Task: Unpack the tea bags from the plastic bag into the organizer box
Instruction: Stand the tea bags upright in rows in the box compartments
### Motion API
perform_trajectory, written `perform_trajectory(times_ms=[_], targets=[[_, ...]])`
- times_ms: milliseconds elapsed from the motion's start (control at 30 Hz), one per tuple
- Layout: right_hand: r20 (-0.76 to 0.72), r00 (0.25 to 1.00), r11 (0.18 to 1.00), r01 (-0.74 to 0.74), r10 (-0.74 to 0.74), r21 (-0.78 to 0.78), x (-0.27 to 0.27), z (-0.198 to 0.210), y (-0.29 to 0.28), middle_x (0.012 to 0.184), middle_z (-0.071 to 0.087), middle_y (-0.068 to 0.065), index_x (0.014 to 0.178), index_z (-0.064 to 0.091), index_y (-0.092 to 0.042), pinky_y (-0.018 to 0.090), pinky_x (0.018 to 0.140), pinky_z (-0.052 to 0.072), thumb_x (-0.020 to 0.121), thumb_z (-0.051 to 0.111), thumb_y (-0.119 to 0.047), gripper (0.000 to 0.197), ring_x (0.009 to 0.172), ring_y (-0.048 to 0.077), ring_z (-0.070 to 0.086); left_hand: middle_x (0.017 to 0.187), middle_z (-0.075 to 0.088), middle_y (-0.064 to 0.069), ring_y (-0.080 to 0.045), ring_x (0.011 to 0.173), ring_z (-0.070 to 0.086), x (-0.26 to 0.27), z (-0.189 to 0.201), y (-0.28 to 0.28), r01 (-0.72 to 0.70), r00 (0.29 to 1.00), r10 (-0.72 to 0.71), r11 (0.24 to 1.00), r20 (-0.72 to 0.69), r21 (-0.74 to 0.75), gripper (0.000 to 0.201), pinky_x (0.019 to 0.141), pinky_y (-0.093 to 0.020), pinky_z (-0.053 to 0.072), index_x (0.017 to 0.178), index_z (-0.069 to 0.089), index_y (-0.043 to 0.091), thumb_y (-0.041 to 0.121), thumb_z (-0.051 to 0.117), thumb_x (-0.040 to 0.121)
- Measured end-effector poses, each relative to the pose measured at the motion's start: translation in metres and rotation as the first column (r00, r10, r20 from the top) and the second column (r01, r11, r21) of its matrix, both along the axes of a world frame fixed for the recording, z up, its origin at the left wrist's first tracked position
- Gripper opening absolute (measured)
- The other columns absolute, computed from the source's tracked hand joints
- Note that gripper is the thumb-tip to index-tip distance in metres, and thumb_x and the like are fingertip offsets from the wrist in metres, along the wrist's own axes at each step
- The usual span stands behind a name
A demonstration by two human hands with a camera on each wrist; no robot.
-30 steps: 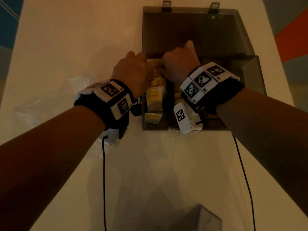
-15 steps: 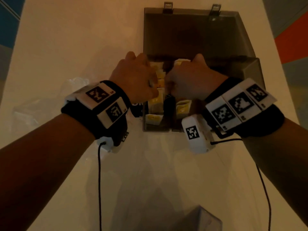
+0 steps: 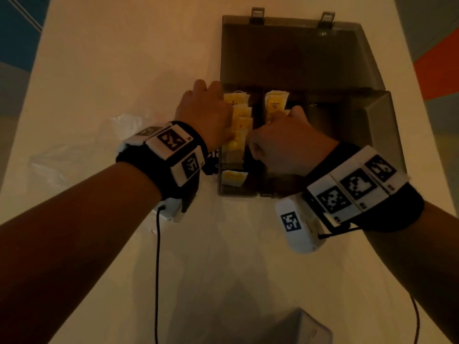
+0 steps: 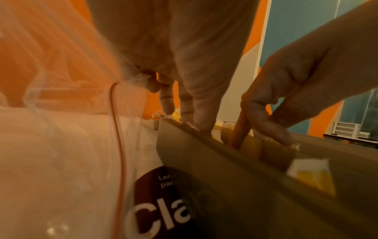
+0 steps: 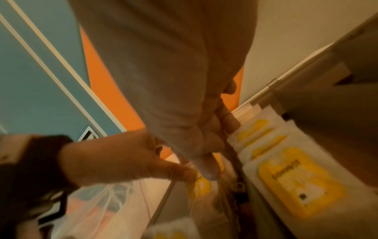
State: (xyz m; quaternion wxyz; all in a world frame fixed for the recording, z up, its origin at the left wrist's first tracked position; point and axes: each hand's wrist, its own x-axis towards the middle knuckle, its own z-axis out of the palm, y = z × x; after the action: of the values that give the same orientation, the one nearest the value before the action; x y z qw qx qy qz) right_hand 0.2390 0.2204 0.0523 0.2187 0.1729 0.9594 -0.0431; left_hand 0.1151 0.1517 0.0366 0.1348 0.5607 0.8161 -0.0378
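The grey translucent organizer box [image 3: 387, 135] stands with its lid laid back. Yellow tea bags [image 3: 242, 112] fill its left column, and more tea bags [image 3: 275, 103] stand in the second column. My left hand [image 3: 206, 112] reaches into the left column. In the right wrist view its thumb and fingers [image 5: 180, 173] pinch a yellow tea bag [image 5: 201, 187]. My right hand [image 3: 285, 142] is over the second column, fingers curled on the tops of the upright tea bags [image 5: 296, 177]. The clear plastic bag [image 3: 74, 157] lies crumpled left of the box.
A single tea bag [image 3: 233, 177] lies in the near-left compartment. A printed label on the plastic bag [image 4: 163, 210] touches the box's left wall. A pale box [image 3: 300, 328] sits at the table's near edge. Wrist cables [image 3: 157, 269] trail over the white table.
My right hand has drawn back from the far end of the box toward me and slightly right, uncovering the far tea bags. My left hand has stayed at the left column.
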Motion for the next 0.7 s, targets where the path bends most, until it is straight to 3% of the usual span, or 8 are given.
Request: perform_trajectory(times_ms=[100,167,300,433,500,567,633,700], targets=[[0.133,0.988,0.994,-0.086,0.078,0.06,-0.006,-0.005,-0.009,0.1,0.06,0.008,0.097,0.059,-0.018,0.044,0.099,0.029,0.092,0.04,-0.022,0.02,0.112,0.029,0.047,0.122,0.043,-0.016,-0.036,0.113,0.037,0.0,0.0,-0.004,-0.067,0.996,0.062,0.994,0.059,0.088,0.043,0.089,-0.045,0.038,0.106,0.055,0.008,0.04,0.063,0.079],[0.183,0.975,0.984,-0.144,0.124,0.101,-0.012,-0.009,-0.01,0.108,0.061,0.006,0.103,0.059,-0.016,0.044,0.102,0.027,0.093,0.038,-0.027,0.025,0.113,0.028,0.045,0.121,0.044,-0.016,-0.036,0.113,0.038,-0.001,0.004,-0.009,-0.14,0.986,0.12,0.975,0.119,0.175,0.042,0.089,-0.044,0.037,0.106,0.053,0.009,0.036,0.065,0.077],[0.182,0.978,0.991,-0.115,0.102,0.067,-0.013,-0.013,-0.003,0.112,0.061,-0.001,0.105,0.059,-0.021,0.044,0.099,0.026,0.092,0.039,-0.03,0.026,0.113,0.028,0.042,0.119,0.048,-0.015,-0.035,0.112,0.041,-0.013,0.011,-0.019,-0.246,0.961,0.191,0.921,0.199,0.303,0.036,0.094,-0.042,0.034,0.107,0.053,0.011,0.03,0.061,0.078],[0.021,0.999,0.998,-0.039,0.039,0.04,0.0,-0.004,0.006,0.104,0.059,-0.005,0.083,0.05,-0.026,0.043,0.09,0.026,0.088,0.044,-0.024,0.009,0.108,0.025,0.043,0.112,0.054,-0.01,-0.027,0.094,0.044,-0.017,0.019,-0.036,-0.236,0.946,0.15,0.927,0.289,0.291,0.029,0.094,-0.04,0.034,0.104,0.056,0.014,0.028,0.06,0.079],[-0.068,0.997,0.997,0.029,-0.034,-0.074,0.007,0.003,0.009,0.097,0.058,-0.005,0.084,0.052,-0.029,0.038,0.083,0.021,0.088,0.044,-0.026,0.01,0.1,0.021,0.045,0.107,0.055,-0.009,-0.024,0.089,0.043,-0.012,0.018,-0.047,-0.193,0.944,0.098,0.939,0.315,0.286,0.027,0.092,-0.037,0.034,0.1,0.059,0.015,0.028,0.061,0.077],[-0.042,0.998,0.986,0.034,-0.041,-0.165,0.01,0.007,0.005,0.093,0.056,-0.008,0.091,0.056,-0.032,0.038,0.084,0.02,0.084,0.052,-0.041,0.012,0.1,0.018,0.047,0.105,0.056,-0.01,-0.024,0.089,0.043,-0.009,0.014,-0.057,-0.169,0.948,0.075,0.943,0.311,0.288,0.026,0.088,-0.035,0.033,0.098,0.06,0.014,0.026,0.062,0.075],[-0.002,1.0,0.988,-0.021,0.021,-0.15,0.011,0.002,-0.006,0.095,0.057,-0.009,0.097,0.059,-0.032,0.041,0.092,0.025,0.08,0.053,-0.055,0.028,0.097,0.017,0.047,0.104,0.057,-0.01,-0.027,0.093,0.048,-0.008,0.011,-0.062,-0.178,0.95,0.089,0.941,0.299,0.286,0.025,0.087,-0.034,0.033,0.098,0.06,0.013,0.024,0.063,0.075],[-0.033,0.996,0.992,-0.088,0.085,-0.094,0.007,-0.007,-0.015,0.097,0.062,-0.006,0.095,0.062,-0.031,0.041,0.092,0.028,0.085,0.049,-0.051,0.026,0.096,0.019,0.051,0.105,0.057,-0.01,-0.027,0.089,0.047,-0.007,0.01,-0.065,-0.207,0.946,0.118,0.936,0.301,0.284,0.024,0.089,-0.035,0.035,0.099,0.061,0.014,0.023,0.064,0.076]])
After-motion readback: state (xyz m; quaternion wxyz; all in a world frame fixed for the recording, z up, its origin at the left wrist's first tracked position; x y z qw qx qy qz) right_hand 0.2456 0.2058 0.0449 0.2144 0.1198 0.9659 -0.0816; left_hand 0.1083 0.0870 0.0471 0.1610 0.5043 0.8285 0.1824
